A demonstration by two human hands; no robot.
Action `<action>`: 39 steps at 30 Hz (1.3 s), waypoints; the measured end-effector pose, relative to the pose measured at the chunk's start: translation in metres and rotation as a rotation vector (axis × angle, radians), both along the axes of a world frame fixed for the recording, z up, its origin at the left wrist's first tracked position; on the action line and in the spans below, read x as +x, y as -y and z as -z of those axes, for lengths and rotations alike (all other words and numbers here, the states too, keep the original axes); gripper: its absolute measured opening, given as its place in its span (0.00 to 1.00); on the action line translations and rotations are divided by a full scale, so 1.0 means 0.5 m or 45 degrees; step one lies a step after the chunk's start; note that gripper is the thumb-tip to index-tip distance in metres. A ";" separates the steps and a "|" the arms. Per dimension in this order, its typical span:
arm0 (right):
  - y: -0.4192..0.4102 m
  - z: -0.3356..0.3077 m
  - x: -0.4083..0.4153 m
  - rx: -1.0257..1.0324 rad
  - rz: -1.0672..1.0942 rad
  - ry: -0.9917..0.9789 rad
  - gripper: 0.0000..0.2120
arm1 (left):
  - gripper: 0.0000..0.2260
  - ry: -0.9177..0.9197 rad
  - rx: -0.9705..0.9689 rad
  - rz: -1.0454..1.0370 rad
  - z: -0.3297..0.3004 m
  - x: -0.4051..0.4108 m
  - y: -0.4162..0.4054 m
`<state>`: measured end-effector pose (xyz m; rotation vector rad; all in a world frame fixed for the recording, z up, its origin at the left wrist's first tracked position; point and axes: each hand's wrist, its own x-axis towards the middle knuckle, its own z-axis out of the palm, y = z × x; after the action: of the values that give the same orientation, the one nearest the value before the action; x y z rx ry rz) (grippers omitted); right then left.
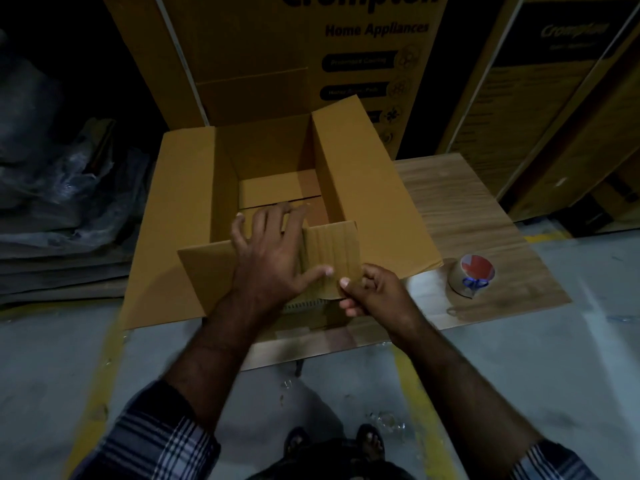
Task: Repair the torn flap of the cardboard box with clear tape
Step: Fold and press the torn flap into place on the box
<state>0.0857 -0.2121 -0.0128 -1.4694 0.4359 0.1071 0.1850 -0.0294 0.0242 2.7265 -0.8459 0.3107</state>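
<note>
Big carton at back: "Crompton" (top cut off), "Home Appliances"; rest unreadable.

cardboard box: matt brown corrugated board | torn flap: ribbed, with fluted edge showing | tape roll: glossy clear plastic | surface: smooth wood-grain laminate | floor: dull grey concrete | sleeve: checked cloth

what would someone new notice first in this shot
Two bare hands meet at the near flap of an open cardboard box: the left hand lies spread across it and the right hand pinches its torn edge. A tape roll sits on the wooden board to the right.
</note>
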 end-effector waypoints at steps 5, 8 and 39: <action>0.020 -0.003 -0.007 -0.163 0.178 0.048 0.08 | 0.68 -0.109 0.460 0.079 0.043 0.037 -0.029; 0.019 0.002 -0.005 -0.309 0.265 0.061 0.09 | 0.69 -0.209 0.573 0.117 0.060 0.070 -0.023; -0.095 0.128 -0.127 -1.816 -0.488 0.199 0.47 | 0.53 -0.064 0.289 0.212 0.114 0.027 -0.052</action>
<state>0.0222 -0.1646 -0.0768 -2.9330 0.0280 -0.0415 0.1986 -0.0035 -0.0328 2.8289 -1.1491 0.1168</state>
